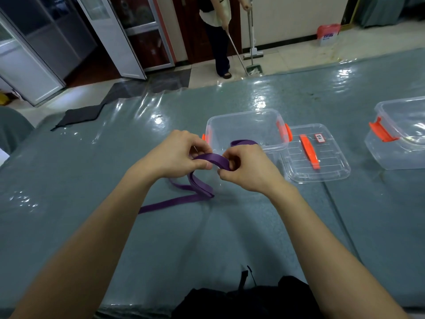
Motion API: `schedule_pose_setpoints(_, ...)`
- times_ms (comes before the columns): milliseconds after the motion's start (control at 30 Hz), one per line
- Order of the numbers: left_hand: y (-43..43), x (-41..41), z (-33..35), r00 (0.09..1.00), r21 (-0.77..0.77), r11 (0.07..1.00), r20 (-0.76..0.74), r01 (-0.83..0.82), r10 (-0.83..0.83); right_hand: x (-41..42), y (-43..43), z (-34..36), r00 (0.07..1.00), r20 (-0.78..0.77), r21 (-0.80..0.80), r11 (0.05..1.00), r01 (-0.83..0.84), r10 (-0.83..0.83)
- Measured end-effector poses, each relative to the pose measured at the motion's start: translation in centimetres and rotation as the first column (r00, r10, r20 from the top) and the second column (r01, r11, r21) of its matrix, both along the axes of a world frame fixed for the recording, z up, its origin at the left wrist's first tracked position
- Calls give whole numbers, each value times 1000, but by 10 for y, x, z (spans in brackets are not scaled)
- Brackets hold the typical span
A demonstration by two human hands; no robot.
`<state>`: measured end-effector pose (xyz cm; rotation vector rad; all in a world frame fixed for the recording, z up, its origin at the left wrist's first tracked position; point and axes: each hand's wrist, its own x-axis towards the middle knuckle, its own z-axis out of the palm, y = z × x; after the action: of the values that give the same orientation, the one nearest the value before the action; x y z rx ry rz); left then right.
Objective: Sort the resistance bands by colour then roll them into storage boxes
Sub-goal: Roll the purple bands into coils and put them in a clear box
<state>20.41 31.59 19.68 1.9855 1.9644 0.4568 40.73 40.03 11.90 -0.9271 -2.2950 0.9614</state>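
Sorting task, rolling step. The left hand [177, 155] and right hand [248, 169] meet just in front of the open clear storage box [243, 112] and share one purple resistance band [213, 160]. The fingers [195, 140] of each hand are curled and pinched onto the band, which arches between them. One looped end shows above the right hand, against the box's near wall. The remainder drops to the surface [103, 180] in front of the box and trails away to its near left. No band appears to lie inside the box. Its lid [331, 157] lies flat just to its right, and a second clear box [404, 143] stands well apart, further right.

Handling, as judged: the band looks light, flat and limp, and probably elastic, so a roll would tend to spring open. It is best pinched across its flat faces near the doubled end and kept under slight tension, with the trailing length fed in from the surface.
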Motion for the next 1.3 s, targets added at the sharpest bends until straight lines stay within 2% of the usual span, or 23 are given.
schedule_pose_setpoints(67, 0, -3, 0, 997, 7, 1000, 66, -29, 29, 2, 1, -4, 996, -91, -66, 998, -24, 18)
schedule_pose_setpoints(100, -1, -5, -1, 993, 20, 999, 109, -44, 42, 3, 2, -5, 982, -186, -159, 986, -44, 14)
schedule_pose_setpoints(200, -1, -7, -3, 964, 41, 997, 261, -70, 56, 1, 0, -8, 858, -503, -438, 886, -151, -103)
schedule_pose_setpoints(333, 0, -4, -15, 859, 7, 995, 505, -102, 85, -9, -4, -9, 728, -641, -579, 775, -252, -242)
schedule_pose_setpoints(433, -1, -3, -30, 757, 3, 989, 644, -145, 109, -12, -4, -9, 677, -677, -627, 708, -325, -290)
schedule_pose_setpoints(567, 0, 3, -39, 664, 45, 980, 742, -196, 99, -16, -9, -6, 611, -703, -674, 614, -410, -364)
schedule_pose_setpoints(767, 3, 11, -43, 497, 15, 968, 860, -252, 116, -24, -15, -4, 542, -714, -699, 494, -516, -443)
schedule_pose_setpoints(867, 6, 15, -45, 467, 17, 964, 877, -264, 112, -30, -17, -6, 499, -699, -714, 464, -524, -512)
schedule_pose_setpoints(1000, 3, 16, -48, 457, 36, 961, 884, -273, 97, -31, -17, -9, 485, -690, -723, 477, -500, -537)
schedule_pose_setpoints(1133, 4, 14, -50, 473, 36, 952, 873, -305, 118, -33, -19, -10, 461, -688, -718, 436, -542, -560)
schedule_pose_setpoints(1300, 2, 9, -51, 442, 17, 952, 888, -306, 126, -32, -20, -11, 502, -685, -723, 411, -555, -527)
